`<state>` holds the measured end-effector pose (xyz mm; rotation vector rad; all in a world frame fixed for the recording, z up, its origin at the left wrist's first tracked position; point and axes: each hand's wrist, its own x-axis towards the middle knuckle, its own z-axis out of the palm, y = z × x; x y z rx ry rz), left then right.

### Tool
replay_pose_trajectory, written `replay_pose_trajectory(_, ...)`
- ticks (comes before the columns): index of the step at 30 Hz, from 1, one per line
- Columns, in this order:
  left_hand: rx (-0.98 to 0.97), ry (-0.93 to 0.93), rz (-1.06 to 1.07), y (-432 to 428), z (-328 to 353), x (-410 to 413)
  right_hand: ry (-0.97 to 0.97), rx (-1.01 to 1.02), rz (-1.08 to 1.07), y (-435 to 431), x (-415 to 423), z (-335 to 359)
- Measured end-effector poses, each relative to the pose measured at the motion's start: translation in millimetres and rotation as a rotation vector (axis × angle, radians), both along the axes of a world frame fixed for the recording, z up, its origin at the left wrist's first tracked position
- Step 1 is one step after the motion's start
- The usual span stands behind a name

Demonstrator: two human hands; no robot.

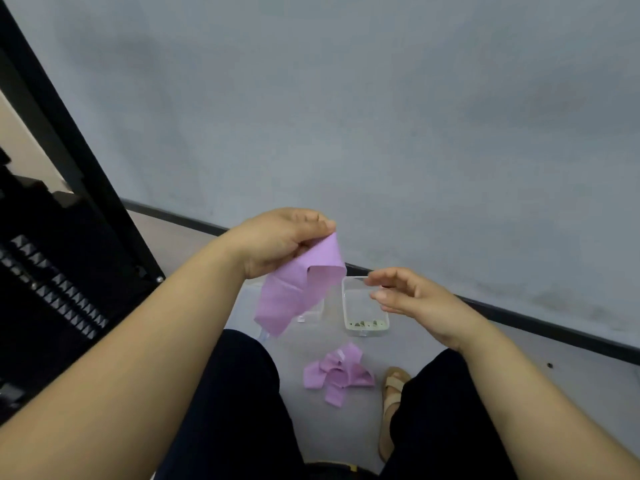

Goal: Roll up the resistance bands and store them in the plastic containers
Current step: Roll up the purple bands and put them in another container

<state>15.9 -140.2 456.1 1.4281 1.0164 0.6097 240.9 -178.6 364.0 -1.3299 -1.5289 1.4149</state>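
Lower frame: two bare forearms reach forward over dark-trousered legs point(239, 403); a sandalled foot point(391, 407) rests on the grey floor point(540, 362) at lower centre-right. Centre: the left hand point(280, 240) is raised, thumb and fingers pinching the top edge of a purple band point(298, 292), which hangs down in a loose fold and is not rolled. Right of centre: the right hand point(412, 299) is held just beside the band without touching it, fingers loosely curled and holding nothing. Behind the hands, a clear container point(363, 322) stands on the floor by the wall point(346, 98), with small dark items, too small to identify, at its near end. A second band point(337, 374) lies crumpled on the floor between the legs, near the container. Left edge: a black rack point(52, 258).
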Motion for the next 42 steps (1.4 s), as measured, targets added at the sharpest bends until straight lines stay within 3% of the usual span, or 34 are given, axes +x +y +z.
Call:
replay_pose_trajectory(4,0.023,-0.005,-0.052,-7,10,2,0.103,0.092,-0.012,-1,-24,11)
replay_pose_trajectory(9,0.067,-0.141,-0.065,-12,27,-4,0.197,0.078,0.081,7,-43,21)
replay_pose_trajectory(14,0.047,-0.237,0.059,-3,25,-30,0.32,-0.108,0.357,-7,-25,17)
replay_pose_trajectory(17,-0.001,-0.243,0.168,9,12,-53,0.444,-0.19,0.404,-20,-4,17)
replay_pose_trajectory(21,-0.07,-0.113,0.263,17,-21,-73,0.49,-0.198,0.305,-28,19,23)
replay_pose_trajectory(25,-0.114,-0.073,0.298,17,-53,-81,0.393,-0.165,0.244,-29,28,30)
replay_pose_trajectory(30,-0.159,-0.018,0.167,7,-68,-80,0.326,-0.134,0.102,-24,38,39)
replay_pose_trajectory(34,-0.295,-0.098,-0.03,2,-73,-83,0.41,-0.125,-0.096,-20,51,45)
replay_pose_trajectory(38,-0.384,-0.03,-0.121,3,-85,-75,0.511,-0.222,-0.261,-14,48,23)
replay_pose_trajectory(42,-0.341,0.013,0.035,2,-102,-66,0.519,-0.255,-0.295,-10,44,1)
